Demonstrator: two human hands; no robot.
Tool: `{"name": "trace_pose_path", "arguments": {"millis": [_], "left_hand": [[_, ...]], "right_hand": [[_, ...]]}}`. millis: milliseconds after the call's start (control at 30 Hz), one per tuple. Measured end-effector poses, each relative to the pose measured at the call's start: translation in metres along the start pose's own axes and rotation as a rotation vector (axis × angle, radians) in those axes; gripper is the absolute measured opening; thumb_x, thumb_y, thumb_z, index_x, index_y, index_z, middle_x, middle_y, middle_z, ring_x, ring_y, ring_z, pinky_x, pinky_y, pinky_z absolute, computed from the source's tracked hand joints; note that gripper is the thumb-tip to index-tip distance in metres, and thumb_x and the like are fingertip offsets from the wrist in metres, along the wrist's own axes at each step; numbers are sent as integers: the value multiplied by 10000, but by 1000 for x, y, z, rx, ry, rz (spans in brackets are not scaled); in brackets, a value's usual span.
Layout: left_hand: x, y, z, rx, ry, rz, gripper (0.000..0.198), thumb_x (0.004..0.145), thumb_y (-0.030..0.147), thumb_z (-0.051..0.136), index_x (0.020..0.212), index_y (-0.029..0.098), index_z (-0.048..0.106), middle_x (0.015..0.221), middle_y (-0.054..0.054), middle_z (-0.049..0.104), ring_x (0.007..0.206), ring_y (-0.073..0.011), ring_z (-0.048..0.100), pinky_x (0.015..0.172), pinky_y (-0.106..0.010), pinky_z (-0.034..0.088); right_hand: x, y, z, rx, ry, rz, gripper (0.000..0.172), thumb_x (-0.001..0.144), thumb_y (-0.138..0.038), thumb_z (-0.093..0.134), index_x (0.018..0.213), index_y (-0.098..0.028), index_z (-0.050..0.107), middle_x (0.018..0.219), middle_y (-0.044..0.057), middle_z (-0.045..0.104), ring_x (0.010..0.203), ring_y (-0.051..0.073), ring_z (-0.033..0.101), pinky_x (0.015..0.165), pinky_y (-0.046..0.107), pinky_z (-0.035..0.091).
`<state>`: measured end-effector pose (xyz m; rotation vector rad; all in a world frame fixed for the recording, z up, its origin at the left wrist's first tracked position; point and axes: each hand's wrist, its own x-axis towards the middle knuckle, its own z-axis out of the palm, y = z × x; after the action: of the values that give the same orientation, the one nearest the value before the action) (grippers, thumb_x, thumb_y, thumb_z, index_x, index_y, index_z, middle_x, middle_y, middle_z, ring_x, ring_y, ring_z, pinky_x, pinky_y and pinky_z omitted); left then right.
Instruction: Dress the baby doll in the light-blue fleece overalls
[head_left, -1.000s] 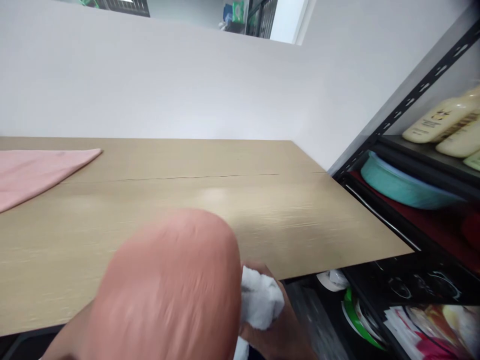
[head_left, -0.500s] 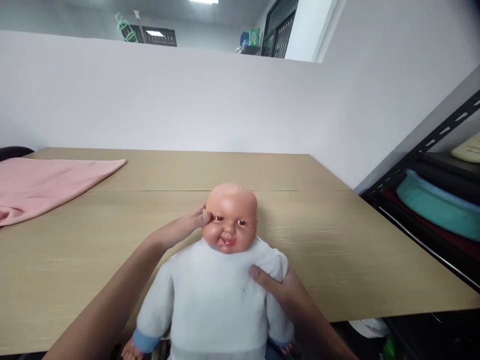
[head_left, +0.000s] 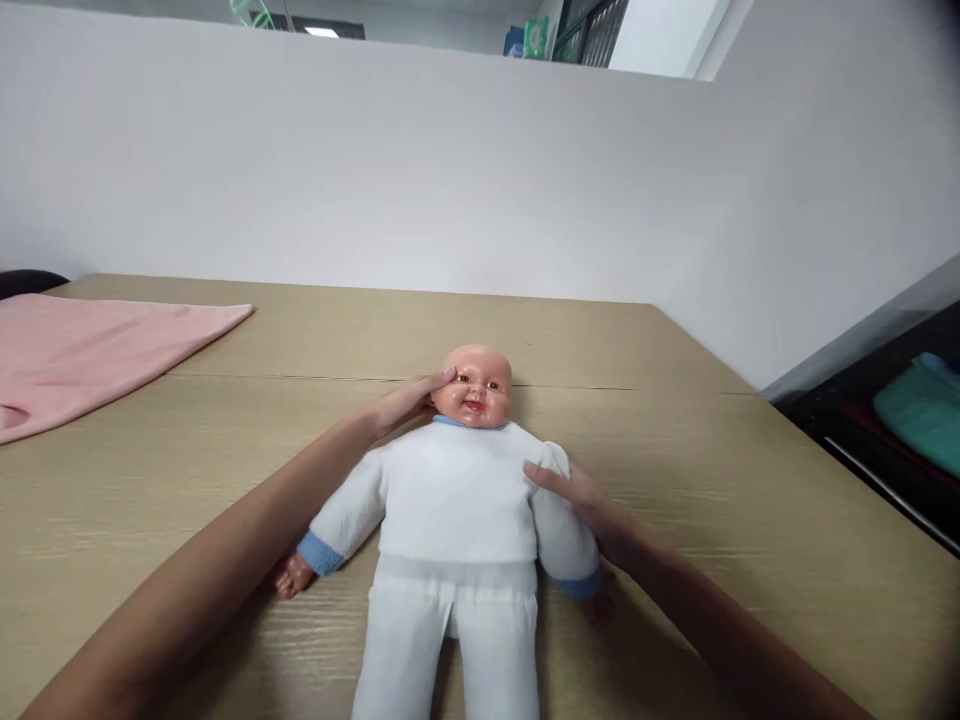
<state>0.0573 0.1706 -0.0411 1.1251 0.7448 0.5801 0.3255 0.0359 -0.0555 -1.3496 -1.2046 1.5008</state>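
We see a baby doll (head_left: pixel 457 500) lying on its back in the middle of the wooden worktop (head_left: pixel 675 480), head away from us and legs running toward the near edge; it has a bald, smiling plastic head, a fuzzy white top with blue cuffs and collar, and white trousers, with its arms spread out to the sides. Our left hand (head_left: pixel 409 400) rests against the side of the doll's head, its fingers (head_left: pixel 442 378) extended and touching the temple, not clenched. Our right hand (head_left: pixel 581 500) lies flat and released on the doll's upper arm and chest, fingers stretched over the white sleeve without gripping. A pink cloth (head_left: pixel 90 350) lies spread at the far left of the worktop, well apart from the doll. At the right, a dark shelf (head_left: pixel 862 420) holds something teal (head_left: pixel 919 410), too blurred for us to tell what it is. A plain white wall (head_left: pixel 450 170) stands just behind the worktop's far edge, and bare wood lies on both sides of the doll
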Motion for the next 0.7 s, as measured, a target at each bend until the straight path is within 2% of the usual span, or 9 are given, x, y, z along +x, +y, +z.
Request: {"name": "trace_pose_path", "arguments": {"millis": [100, 233, 333, 400, 467, 533, 567, 633, 700], "left_hand": [[21, -3, -15, -108, -13, 7, 698, 913, 732, 700, 1330, 176, 758, 1419, -153, 748, 1378, -381, 668, 1190, -458, 522], [47, 3, -38, -83, 105, 56, 639, 893, 684, 765, 1245, 152, 780, 1330, -178, 790, 1312, -373, 712, 1116, -436, 578], [65, 10, -55, -35, 197, 77, 613, 857, 687, 801, 1193, 175, 799, 1255, -156, 822, 1230, -365, 756, 1032, -416, 623], [77, 14, -64, -21, 236, 91, 595, 834, 690, 820, 1161, 193, 812, 1211, -137, 838, 1198, -356, 771, 993, -397, 640], [88, 17, -71, -27, 236, 102, 598, 831, 698, 816, 1163, 201, 817, 1218, -134, 837, 1204, -357, 769, 986, -393, 646], [100, 19, -76, -39, 209, 103, 618, 847, 706, 795, 1202, 200, 810, 1266, -144, 821, 1230, -366, 758, 1013, -411, 641], [105, 19, -78, -46, 198, 101, 624, 856, 706, 785, 1219, 199, 805, 1285, -148, 814, 1238, -369, 754, 1030, -421, 636], [112, 19, -80, -66, 183, 98, 614, 873, 691, 774, 1239, 198, 799, 1315, -146, 802, 1252, -369, 748, 1061, -433, 623], [116, 19, -80, -82, 154, 94, 601, 893, 679, 757, 1250, 197, 795, 1338, -140, 794, 1272, -367, 737, 1088, -436, 609]], "right_hand": [[18, 4, -16, 110, -46, 106, 677, 819, -598, 837, 1394, -269, 693, 1341, 94, 792, 1294, 379, 719, 1133, 524, 572], [31, 9, -33, 147, -46, -5, 890, 810, -534, 838, 1606, -337, 492, 1592, 62, 626, 1410, 352, 638, 1134, 476, 572], [32, 10, -41, 43, -67, -44, 1005, 847, -562, 799, 1700, -341, 315, 1612, 103, 596, 1176, 340, 764, 929, 458, 667], [32, 12, -44, -76, -62, -50, 1011, 891, -589, 760, 1723, -368, 229, 1650, 121, 551, 1044, 318, 798, 832, 456, 686], [33, 15, -44, -234, 6, -122, 933, 933, -589, 728, 1712, -377, 260, 1726, 103, 454, 1202, 333, 750, 970, 486, 657], [34, 21, -43, -387, 111, -222, 809, 968, -579, 698, 1673, -354, 369, 1743, 71, 434, 1442, 343, 601, 1195, 516, 519], [35, 24, -42, -448, 156, -254, 755, 984, -575, 680, 1651, -341, 415, 1723, 67, 467, 1501, 338, 544, 1256, 525, 450], [35, 29, -39, -542, 210, -281, 693, 1011, -569, 642, 1630, -320, 456, 1666, 73, 545, 1516, 334, 531, 1289, 540, 399], [34, 31, -38, -616, 236, -312, 676, 1019, -563, 627, 1623, -302, 475, 1631, 78, 585, 1476, 336, 571, 1273, 533, 417]]}}
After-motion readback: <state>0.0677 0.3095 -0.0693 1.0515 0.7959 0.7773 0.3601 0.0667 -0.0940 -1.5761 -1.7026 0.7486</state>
